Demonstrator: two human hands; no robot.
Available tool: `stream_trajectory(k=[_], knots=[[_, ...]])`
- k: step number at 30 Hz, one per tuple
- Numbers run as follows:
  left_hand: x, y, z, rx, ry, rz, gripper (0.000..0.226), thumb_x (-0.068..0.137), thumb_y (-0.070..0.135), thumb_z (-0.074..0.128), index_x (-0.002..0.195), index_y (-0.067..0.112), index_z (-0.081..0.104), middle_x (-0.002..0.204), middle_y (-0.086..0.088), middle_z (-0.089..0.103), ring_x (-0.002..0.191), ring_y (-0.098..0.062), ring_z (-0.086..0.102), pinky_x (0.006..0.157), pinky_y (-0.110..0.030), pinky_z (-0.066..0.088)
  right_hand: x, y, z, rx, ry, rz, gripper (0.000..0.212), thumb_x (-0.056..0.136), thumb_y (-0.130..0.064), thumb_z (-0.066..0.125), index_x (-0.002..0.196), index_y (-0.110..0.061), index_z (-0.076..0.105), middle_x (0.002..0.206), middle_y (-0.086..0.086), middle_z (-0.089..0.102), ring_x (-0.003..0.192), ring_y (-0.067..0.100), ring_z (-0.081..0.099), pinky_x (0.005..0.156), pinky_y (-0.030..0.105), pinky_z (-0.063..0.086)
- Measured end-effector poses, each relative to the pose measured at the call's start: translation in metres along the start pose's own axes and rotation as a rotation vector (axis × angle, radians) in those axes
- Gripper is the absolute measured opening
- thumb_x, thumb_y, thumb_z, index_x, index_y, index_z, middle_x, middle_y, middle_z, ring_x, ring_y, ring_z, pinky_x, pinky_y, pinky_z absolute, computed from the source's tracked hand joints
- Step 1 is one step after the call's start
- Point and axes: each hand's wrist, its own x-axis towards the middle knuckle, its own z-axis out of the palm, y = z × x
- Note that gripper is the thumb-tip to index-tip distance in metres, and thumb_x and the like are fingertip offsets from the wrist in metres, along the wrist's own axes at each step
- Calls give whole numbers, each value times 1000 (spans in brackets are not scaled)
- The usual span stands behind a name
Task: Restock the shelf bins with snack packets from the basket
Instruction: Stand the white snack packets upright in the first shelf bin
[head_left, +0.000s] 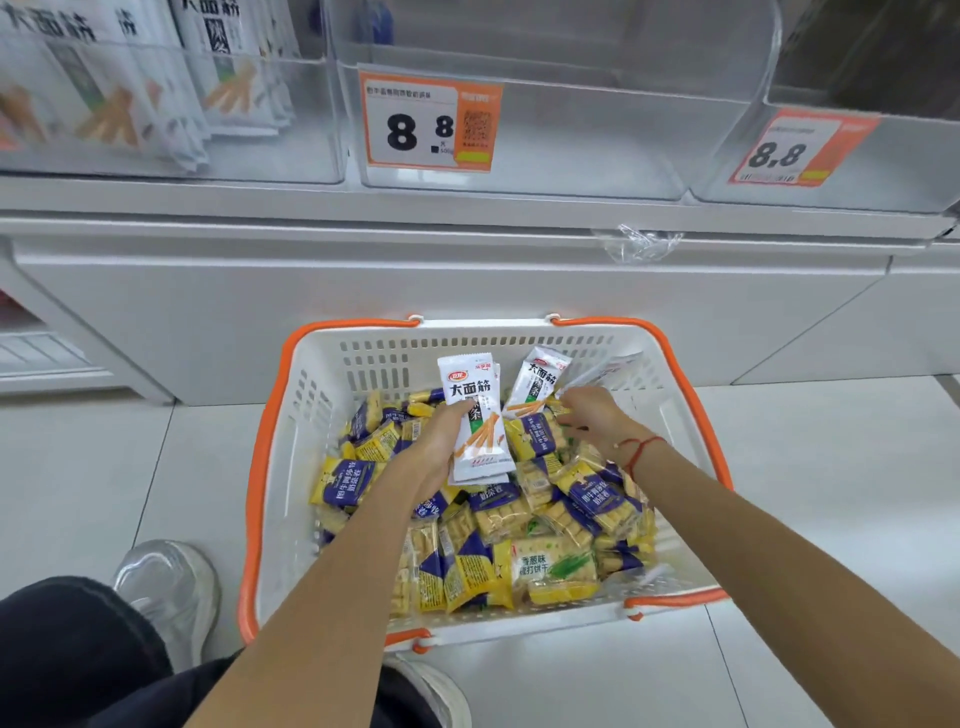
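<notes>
A: Left side of the basket (291, 441)?
B: Left hand (441, 441) grips a stack of white snack packets (475, 415), upright over yellow packets (467, 566).
A: Far right corner?
B: Right hand (592, 415), fingers curled, pinches another white packet (537, 382).

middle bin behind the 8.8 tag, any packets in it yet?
No. The clear middle bin shows only bare walls; white packets are in the left hand over the basket.
</notes>
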Motion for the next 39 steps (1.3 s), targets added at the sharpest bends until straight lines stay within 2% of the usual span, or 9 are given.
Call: stream_trajectory(k=[3,9,13,14,15,17,26,30,39], knots=[[10,-1,-5,-108,51,-51,22,101,22,41,89,14,58,71,-6,66,67,-24,59,73,-37,49,26,-4,7,41,13,38,21,98,-4,38,110,-2,55,118,17,56,118,26,55,85,31,49],[21,6,-23,-92,69,-36,19,101,19,41,100,13,59,93,-10,64,80,-29,60,88,-49,48,50,0,43,90,126,4,12,100,-12,43,92,-5,47,70,12,47,42,12,51,33,16,35],[19,10,-33,-52,118,13,24,101,20,37,115,11,54,99,-12,65,84,-28,62,84,-46,50,46,11,45,53,249,-147,37,94,-17,56,103,18,58,90,1,42,81,16,51,64,27,43],[17,11,-33,-37,136,20,30,101,22,36,123,11,51,108,-14,65,91,-30,62,89,-49,49,38,11,42,79,249,-182,35,93,-17,59,98,18,61,112,35,57,79,16,49,67,24,42],[15,12,-32,-26,154,24,33,100,24,35,128,12,49,113,-15,63,95,-31,62,93,-50,48,28,11,37,87,220,-221,26,92,-16,60,85,8,65,77,19,61,74,16,50,65,19,42],[8,15,-30,-25,172,39,30,100,25,33,118,14,54,104,-13,64,90,-30,61,92,-46,47,9,8,27,72,136,-307,24,93,-18,59,69,-15,58,69,1,57,66,12,50,60,16,41],[-9,23,-11,19,144,70,50,91,45,37,125,13,55,128,-14,58,115,-31,55,106,-50,39,-59,-32,26,-181,-193,-605,25,89,-29,64,107,-12,70,95,5,72,84,19,66,77,27,54],[-35,40,5,-13,77,142,59,98,54,23,136,17,50,132,-9,57,119,-27,57,107,-45,40,-64,-26,50,-111,21,-612,32,80,-34,74,106,-17,66,95,-1,63,90,19,61,79,35,52],[-60,63,4,-249,5,311,52,103,39,21,125,11,59,105,-13,69,84,-23,67,69,-32,55,-92,-38,84,-57,-123,-688,45,99,-40,42,140,-23,42,124,-7,54,99,4,53,71,6,45]])
